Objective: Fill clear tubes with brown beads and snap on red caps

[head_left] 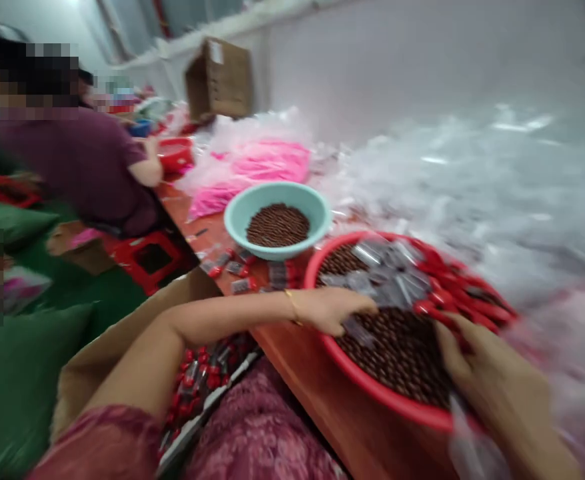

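Note:
A red basin (pixel 397 407) holds many small brown bean-like beads (pixel 402 353), with clear plastic containers (pixel 397 280) and red caps (pixel 482 307) lying on top of them. My left hand (pixel 339 309), a thin bracelet at its wrist, reaches over the basin's left rim. Its fingers are closed on a small clear container (pixel 359 331) low over the beads. On the right side of the basin my right hand (pixel 497 373) curls its fingers at the red caps, and a red cap seems to sit between thumb and forefinger; blur hides the exact grip.
A light-blue basin (pixel 237 217) of brown beads stands behind. Filled red-capped containers (pixel 242 267) lie beside it and in a carton (pixel 137 333) below the table edge. Clear plastic (pixel 447 180) and pink pieces (pixel 272 163) are heaped behind. A co-worker (pixel 82 160) sits at the left.

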A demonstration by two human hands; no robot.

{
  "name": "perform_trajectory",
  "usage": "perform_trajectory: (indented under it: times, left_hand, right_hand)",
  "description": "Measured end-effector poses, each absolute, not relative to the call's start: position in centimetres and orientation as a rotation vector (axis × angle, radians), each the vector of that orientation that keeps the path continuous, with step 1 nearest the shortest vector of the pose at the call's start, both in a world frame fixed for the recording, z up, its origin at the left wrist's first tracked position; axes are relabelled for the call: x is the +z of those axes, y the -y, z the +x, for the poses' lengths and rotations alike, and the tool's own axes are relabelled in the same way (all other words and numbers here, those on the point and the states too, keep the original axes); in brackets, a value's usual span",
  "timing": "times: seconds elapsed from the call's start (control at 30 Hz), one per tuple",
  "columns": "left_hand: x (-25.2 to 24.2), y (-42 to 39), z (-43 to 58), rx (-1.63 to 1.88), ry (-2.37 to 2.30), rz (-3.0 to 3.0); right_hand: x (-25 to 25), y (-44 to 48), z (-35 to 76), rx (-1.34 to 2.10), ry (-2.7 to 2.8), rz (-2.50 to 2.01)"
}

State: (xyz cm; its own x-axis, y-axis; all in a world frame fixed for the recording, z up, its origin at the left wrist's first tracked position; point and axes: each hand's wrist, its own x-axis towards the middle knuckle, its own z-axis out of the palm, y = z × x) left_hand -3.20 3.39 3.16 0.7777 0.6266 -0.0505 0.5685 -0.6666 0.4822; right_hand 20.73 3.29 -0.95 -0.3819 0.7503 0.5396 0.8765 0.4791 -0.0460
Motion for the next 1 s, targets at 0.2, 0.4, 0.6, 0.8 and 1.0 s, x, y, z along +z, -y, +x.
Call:
perform_trajectory:
  times: [0.2,0.4,0.6,0.8,1.0]
  left_hand:
    - [2.9,-4.7,-4.3,0.155,-0.746,2.51]
    - [3.3,-4.4,-3.1,-0.005,-0.762,2.835]
    - [3.6,-4.0,-0.9,-0.357,-0.985,2.934]
    - [0.7,-5.8,2.5,-0.079,-1.062,2.59]
    - [0.3,-7.1,1.9,0.465,-0.952,1.626]
  right_hand:
    - [-0.6,-3.1,20.7,-0.351,2.185,-1.375]
    - [-1.0,-3.2,20.8,-0.281,2.138,-1.396]
    - [-1.0,-3.4,20.8,-0.266,2.137,-1.417]
    - [-1.1,-3.5,20.8,-0.231,2.107,-1.43]
    - [-0.8,-3.4,20.8,-0.108,2.027,-1.461]
